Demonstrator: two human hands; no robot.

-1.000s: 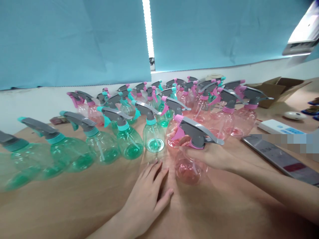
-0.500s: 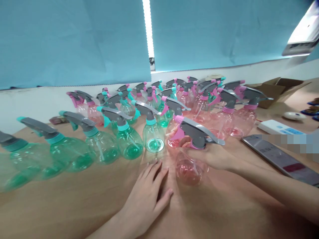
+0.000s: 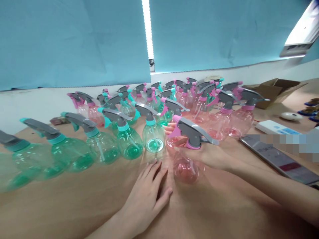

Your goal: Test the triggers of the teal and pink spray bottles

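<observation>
My left hand [image 3: 149,194] lies palm down on the wooden table [image 3: 74,205], fingers spread, holding nothing. My right hand [image 3: 211,156] reaches in from the right, behind the nearest pink spray bottle [image 3: 186,169]. Its fingers stretch leftward past the grey and pink trigger head; the bottle partly hides the hand, and contact is hard to make out. That bottle stands upright, front of a second pink spray bottle [image 3: 173,106]. A clear green spray bottle [image 3: 154,137] stands just beyond my left fingertips, ending a slanting row of green spray bottles [image 3: 129,142].
Several more pink and green spray bottles crowd the back. At the right lie a phone [image 3: 276,159], a white box with blue marks [image 3: 276,127] and a white computer mouse [image 3: 291,116]. Behind them stands an open cardboard box [image 3: 271,93]. Blue blinds [image 3: 74,39] hang behind.
The fingers of my right hand have straightened out to the left behind the nearest pink spray bottle. That bottle appears slightly farther left. My left hand has stayed in place.
</observation>
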